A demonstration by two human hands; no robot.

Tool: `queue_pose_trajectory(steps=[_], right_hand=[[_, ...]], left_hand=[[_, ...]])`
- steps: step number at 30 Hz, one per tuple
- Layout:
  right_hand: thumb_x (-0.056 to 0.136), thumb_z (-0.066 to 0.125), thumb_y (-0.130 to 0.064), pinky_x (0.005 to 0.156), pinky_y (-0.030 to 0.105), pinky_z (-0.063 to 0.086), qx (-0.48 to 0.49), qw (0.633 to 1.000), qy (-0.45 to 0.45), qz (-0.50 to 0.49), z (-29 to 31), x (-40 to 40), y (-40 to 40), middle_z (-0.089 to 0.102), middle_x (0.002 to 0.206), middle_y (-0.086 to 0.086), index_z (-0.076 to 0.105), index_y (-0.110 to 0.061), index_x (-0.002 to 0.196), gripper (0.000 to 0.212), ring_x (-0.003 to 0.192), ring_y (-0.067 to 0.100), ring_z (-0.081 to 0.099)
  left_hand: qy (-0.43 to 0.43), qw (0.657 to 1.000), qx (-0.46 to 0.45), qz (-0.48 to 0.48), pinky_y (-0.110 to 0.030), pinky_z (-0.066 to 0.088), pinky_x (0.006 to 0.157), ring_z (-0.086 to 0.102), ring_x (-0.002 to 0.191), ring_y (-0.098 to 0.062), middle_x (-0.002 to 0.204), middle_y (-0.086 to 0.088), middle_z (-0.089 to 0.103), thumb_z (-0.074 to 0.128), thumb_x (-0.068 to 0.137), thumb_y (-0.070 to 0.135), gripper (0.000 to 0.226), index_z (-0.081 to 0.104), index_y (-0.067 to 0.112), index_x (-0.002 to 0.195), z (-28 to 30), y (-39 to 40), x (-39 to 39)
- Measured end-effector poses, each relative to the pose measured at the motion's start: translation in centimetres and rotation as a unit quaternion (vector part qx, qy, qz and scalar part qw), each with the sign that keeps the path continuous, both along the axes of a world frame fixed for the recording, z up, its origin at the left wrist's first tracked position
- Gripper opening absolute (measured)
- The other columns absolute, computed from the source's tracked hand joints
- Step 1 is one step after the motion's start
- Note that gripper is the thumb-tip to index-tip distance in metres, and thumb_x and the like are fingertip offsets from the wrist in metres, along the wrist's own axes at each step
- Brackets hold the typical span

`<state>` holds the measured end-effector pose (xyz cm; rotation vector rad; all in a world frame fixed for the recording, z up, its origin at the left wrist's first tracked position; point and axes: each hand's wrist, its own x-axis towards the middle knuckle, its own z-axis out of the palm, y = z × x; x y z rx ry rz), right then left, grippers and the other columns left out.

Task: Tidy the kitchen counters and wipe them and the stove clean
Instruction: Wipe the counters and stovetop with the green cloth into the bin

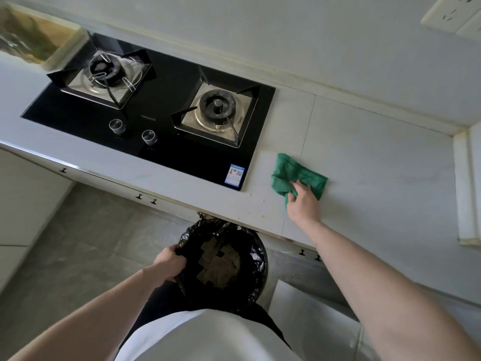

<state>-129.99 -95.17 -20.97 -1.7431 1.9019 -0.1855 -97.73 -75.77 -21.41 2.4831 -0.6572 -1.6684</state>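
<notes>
A green cloth lies bunched on the pale counter, just right of the black two-burner gas stove. My right hand grips the cloth's near edge and holds it against the counter. Small crumbs are scattered on the counter near its front edge, left of that hand. Below the edge, a round bin lined with a black bag holds scraps. My left hand grips the bin's left rim.
A yellowish box-like object hangs over the stove's far left. Two knobs sit on the stove's front. A wall socket is at the top right. A raised ledge bounds the counter's right end. Grey floor lies at left.
</notes>
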Motion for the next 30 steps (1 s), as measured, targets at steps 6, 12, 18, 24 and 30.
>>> queue_pose_trajectory(steps=[6,12,18,24,30], right_hand=[[0.101,0.053,-0.017,0.122,0.04,0.03,0.012,0.994,-0.039,0.097,0.8,2.6,4.6,0.041,0.159,-0.004,0.054,-0.025,0.145,0.044,0.153,0.024,0.026],[0.103,0.049,-0.022,0.12,0.035,0.028,0.075,0.976,-0.049,0.201,3.6,5.9,9.9,0.043,0.157,-0.002,0.051,-0.031,0.146,0.043,0.15,0.02,0.032],[0.1,0.048,-0.036,0.092,0.036,0.054,0.067,0.945,-0.075,0.311,5.1,7.4,12.4,0.067,0.127,-0.02,0.056,-0.043,0.132,0.034,0.115,0.011,0.064],[0.101,0.055,-0.027,0.084,0.024,0.054,-0.059,0.968,-0.126,0.209,7.9,4.7,7.8,0.074,0.113,-0.013,0.067,-0.029,0.126,0.028,0.09,0.006,0.067],[0.097,0.054,-0.032,0.082,0.035,0.055,-0.113,0.985,-0.084,0.098,6.8,3.2,3.2,0.073,0.115,-0.01,0.066,-0.031,0.124,0.029,0.097,0.02,0.069]], left_hand=[[0.01,1.0,0.002,-0.005,-0.033,0.06,0.051,0.075,0.07,-0.027,0.089,-0.011,0.073,0.048,0.082,0.002,0.047,0.063,0.024,0.121,0.3,-0.2,-0.1],[0.004,1.0,0.002,-0.006,-0.031,0.057,0.046,0.073,0.07,-0.028,0.092,-0.012,0.07,0.049,0.082,0.001,0.05,0.064,0.02,0.126,0.4,-0.2,0.1],[0.002,1.0,-0.007,-0.017,-0.031,0.057,0.047,0.072,0.068,-0.026,0.093,-0.011,0.07,0.05,0.084,0.002,0.041,0.066,0.02,0.118,0.7,-0.1,-0.4],[0.0,1.0,-0.003,-0.021,-0.027,0.053,0.042,0.071,0.066,-0.023,0.088,-0.008,0.069,0.048,0.085,0.001,0.044,0.066,0.019,0.121,0.8,0.0,-0.6],[0.002,1.0,0.004,-0.017,-0.028,0.057,0.046,0.074,0.071,-0.026,0.094,-0.009,0.072,0.048,0.081,0.003,0.05,0.065,0.022,0.124,1.1,0.1,-0.5]])
